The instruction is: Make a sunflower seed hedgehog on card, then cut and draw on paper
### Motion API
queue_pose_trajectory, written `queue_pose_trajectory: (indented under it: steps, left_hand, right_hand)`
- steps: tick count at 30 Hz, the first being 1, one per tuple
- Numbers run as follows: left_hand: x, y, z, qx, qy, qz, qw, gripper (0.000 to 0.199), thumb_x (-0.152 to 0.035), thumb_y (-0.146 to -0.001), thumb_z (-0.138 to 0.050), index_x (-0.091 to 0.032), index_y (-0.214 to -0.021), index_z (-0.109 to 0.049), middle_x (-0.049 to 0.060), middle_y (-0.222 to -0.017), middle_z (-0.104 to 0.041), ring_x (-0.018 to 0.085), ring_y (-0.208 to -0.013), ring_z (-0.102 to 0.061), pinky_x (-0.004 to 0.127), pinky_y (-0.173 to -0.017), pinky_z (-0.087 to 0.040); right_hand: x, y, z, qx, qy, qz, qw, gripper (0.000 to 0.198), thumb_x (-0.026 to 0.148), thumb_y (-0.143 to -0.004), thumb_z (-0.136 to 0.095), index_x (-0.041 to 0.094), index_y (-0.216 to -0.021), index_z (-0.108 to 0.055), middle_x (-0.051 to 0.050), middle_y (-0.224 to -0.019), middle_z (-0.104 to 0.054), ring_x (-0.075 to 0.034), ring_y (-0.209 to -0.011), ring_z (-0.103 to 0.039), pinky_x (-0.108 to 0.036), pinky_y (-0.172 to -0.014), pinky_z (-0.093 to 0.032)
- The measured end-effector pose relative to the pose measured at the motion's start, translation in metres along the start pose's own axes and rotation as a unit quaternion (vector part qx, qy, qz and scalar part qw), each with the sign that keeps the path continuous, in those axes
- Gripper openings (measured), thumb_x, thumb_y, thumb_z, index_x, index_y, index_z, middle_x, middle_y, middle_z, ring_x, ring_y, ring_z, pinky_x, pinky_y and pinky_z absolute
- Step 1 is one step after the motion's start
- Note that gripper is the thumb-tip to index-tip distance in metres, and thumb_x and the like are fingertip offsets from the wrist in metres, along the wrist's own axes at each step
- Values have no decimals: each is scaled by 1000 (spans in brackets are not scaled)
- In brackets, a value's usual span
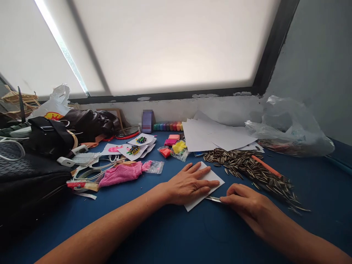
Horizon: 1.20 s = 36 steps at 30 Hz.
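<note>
My left hand (189,183) lies flat with fingers spread on a folded-looking piece of white paper (216,180), pressing it against the blue tabletop. Just right of it, my right hand (247,203) is closed around a slim silver blade (213,199), perhaps a knife; its handle is hidden in the fingers. The blade's tip touches or slips under the paper's near right edge; which of the two I cannot tell. Beyond both hands spreads a heap of striped sunflower seeds (236,163), with an orange stick (266,165) lying on it.
Loose white sheets (217,134) lie behind the seeds, beside a clear plastic bag (297,128). Bagged coloured clay (176,146), decorated paper pieces (134,149) and a pink cloth (121,174) lie left of centre. A phone (147,121) leans at the back. A black bag (33,183) fills the left.
</note>
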<state>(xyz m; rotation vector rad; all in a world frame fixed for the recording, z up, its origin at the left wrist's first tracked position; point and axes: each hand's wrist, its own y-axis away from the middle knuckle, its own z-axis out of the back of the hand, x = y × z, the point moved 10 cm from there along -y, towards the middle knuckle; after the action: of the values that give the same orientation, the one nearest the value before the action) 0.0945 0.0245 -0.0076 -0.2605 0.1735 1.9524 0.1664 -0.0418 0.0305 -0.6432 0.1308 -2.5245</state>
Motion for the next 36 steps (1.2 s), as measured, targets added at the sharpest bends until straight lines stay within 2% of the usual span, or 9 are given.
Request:
queue_pose_trajectory:
  steps: [16,21,29,36]
  left_hand:
    - [0,0,2,-23,-24,-7,999,48,-50,-100,-16,-40,-142,-38,1,-157,-21,34,-144,-16,54,-113,-16]
    - [-1,1,3,-23,-18,-9,1000,49,-49,-100,-16,-40,-143,-38,1,-157,-20,34,-144,-16,54,-113,-15]
    - [2,1,0,-11,3,2,1000,49,-51,-100,-16,-41,-143,-37,-2,-158,-19,31,-146,-11,53,-115,-12]
    - [5,1,-2,-6,27,5,1000,51,-49,-101,-19,-32,-146,-33,2,-159,-16,28,-147,-2,52,-117,-6]
  right_hand:
    - [7,0,-4,-2,2,13,1000,27,15,-96,-41,21,-100,-67,-5,-88,-58,-15,-76,-59,-26,-66,-49]
    - [3,2,0,-35,-2,15,999,26,13,-94,-43,24,-101,-67,-4,-89,-60,-15,-78,-60,-27,-67,-50]
    - [5,1,-6,-27,25,39,999,27,11,-95,-41,21,-102,-64,-5,-90,-58,-16,-80,-59,-26,-67,-49]
    - [12,1,-6,-32,42,55,997,30,6,-92,-40,22,-98,-65,-4,-85,-58,-15,-76,-57,-24,-64,-47]
